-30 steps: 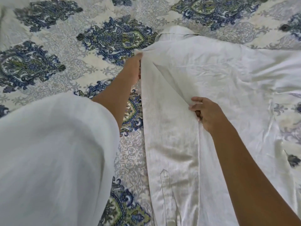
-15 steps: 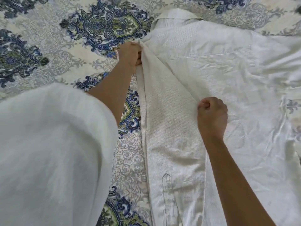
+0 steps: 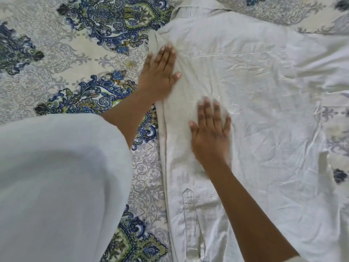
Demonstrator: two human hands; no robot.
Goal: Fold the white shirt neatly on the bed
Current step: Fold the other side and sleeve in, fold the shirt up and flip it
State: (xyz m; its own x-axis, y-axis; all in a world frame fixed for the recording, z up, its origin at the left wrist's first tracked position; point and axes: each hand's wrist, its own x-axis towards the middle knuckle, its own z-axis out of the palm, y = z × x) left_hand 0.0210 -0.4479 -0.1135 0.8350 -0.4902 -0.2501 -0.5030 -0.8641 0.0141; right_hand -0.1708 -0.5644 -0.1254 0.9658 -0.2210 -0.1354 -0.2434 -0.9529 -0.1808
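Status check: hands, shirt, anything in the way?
Left hand and right hand open, flat on folded-in sleeve. White shirt spread on bedspread, other side not yet folded. No obstruction visible.

The shirt [image 3: 255, 110] is seen in plain white, tinged faintly cream along its folded strip. The bedspread [image 3: 56, 59] is printed on a cream ground with pale grey scrollwork and ornate medallions in dark blue, olive green and touches of yellow. A sleeve [image 3: 56, 186] is shown in plain, pale bluish white.

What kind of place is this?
Most likely a home bedroom: a paisley-patterned bedspread underlies everything, a white shirt lies spread on it, and the left hand and right hand press flat on the shirt.
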